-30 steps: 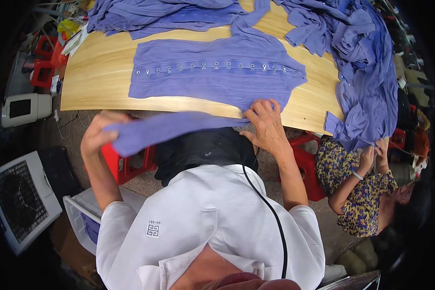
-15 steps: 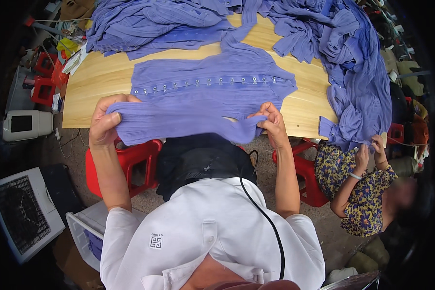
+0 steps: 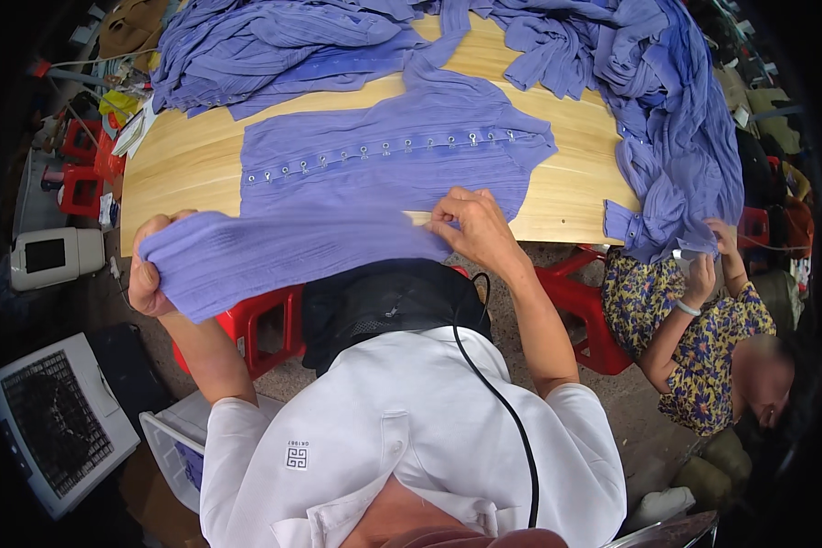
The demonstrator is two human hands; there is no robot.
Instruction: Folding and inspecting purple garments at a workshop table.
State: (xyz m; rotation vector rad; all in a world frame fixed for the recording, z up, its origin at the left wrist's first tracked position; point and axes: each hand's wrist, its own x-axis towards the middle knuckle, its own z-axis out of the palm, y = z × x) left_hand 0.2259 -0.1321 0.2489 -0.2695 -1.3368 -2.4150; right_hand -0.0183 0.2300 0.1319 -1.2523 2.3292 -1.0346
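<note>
A purple ribbed cardigan (image 3: 338, 128) lies spread on the wooden table (image 3: 575, 164), with a row of metal fasteners running across it. My left hand (image 3: 158, 269) grips the end of one purple sleeve (image 3: 274, 260), which hangs in the air over the table's near edge. Farther along, my right hand (image 3: 470, 228) pinches the same fabric near the body of the garment. Between my two hands the sleeve is stretched and slightly blurred.
Heaped purple garments (image 3: 274, 55) cover the table's far side; another pile (image 3: 671, 119) hangs over the right edge. There a co-worker (image 3: 703, 338) in a floral top handles a purple piece. Red stools (image 3: 584, 310) stand below. At left are a laptop (image 3: 59, 425) and a white bin (image 3: 178, 447).
My left hand has moved left and down, drawing the sleeve end with it. My right hand has shifted left along the fabric. The cardigan on the table stays nearly in place.
</note>
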